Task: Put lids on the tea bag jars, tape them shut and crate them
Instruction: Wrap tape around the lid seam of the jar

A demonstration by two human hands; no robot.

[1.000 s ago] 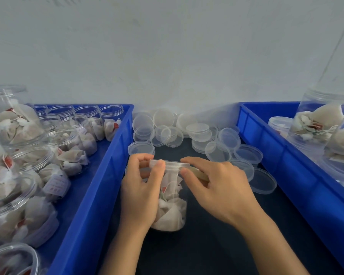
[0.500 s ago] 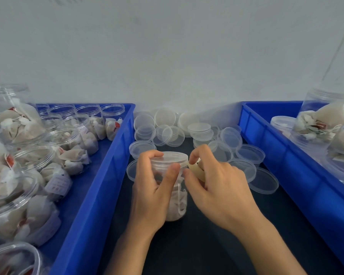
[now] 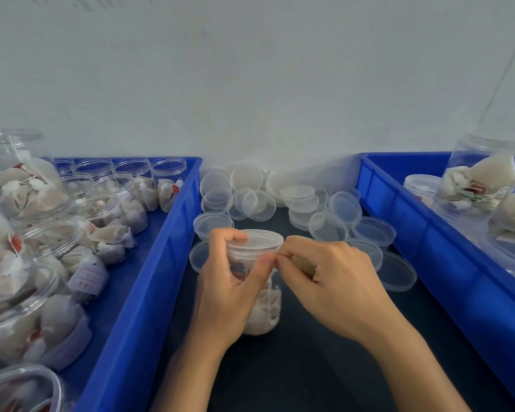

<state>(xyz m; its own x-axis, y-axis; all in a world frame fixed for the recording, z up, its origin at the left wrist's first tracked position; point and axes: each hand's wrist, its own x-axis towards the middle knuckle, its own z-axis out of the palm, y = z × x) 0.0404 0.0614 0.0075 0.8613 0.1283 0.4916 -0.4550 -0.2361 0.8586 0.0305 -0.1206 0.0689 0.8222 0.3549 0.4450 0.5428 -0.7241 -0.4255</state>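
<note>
So there's a clear jar (image 3: 260, 292) of tea bags standing upright on the dark table (image 3: 309, 367), right in the middle between two blue crates. Its lid (image 3: 257, 240) is already on top. The left hand (image 3: 229, 289) is wrapped around the jar's upper part, fingers curled over the lid's rim and thumb pressed against the front just under it. The right hand (image 3: 330, 281) is right beside it with curled fingers holding a tan tape roll (image 3: 302, 263) (mostly hidden in the palm, you only see a sliver), and its thumb and forefinger pinch together right at the left thumb tip, just below the lid. I can't make out the actual tape strip there, too thin and clear to tell. Behind the jar there's a loose pile of spare lids (image 3: 298, 197) spread along the wall (image 3: 250, 84), some stacked, some leaning on each other. The left crate (image 3: 149, 278) is packed with open jars (image 3: 54, 239) of tea bags, no lids on the ones I can see. The right crate (image 3: 428, 233) has a few jars (image 3: 482, 185) too, at least one lying tipped near the edge of view.
</note>
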